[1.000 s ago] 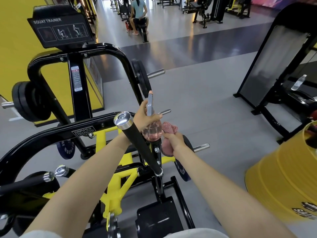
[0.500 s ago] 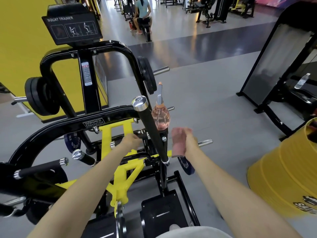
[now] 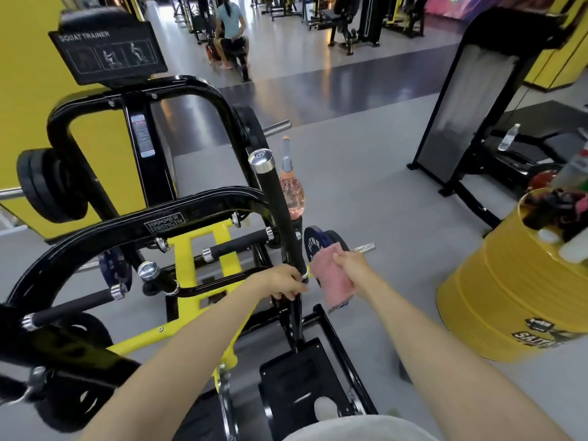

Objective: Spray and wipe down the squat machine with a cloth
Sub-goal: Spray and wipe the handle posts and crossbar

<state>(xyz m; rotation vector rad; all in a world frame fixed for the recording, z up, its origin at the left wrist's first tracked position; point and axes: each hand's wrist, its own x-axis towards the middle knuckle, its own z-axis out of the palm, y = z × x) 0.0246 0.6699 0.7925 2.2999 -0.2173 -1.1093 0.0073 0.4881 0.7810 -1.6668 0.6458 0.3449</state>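
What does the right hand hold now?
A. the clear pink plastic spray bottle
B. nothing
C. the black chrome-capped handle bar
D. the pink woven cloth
D: the right hand grips the pink woven cloth, while the left hand grips the black chrome-capped handle bar at its lower end.

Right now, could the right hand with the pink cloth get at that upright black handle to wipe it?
Probably yes. The right hand holds the pink cloth just beside the black handle, nothing between them; only the left hand, gripping the handle's base, covers that bit.
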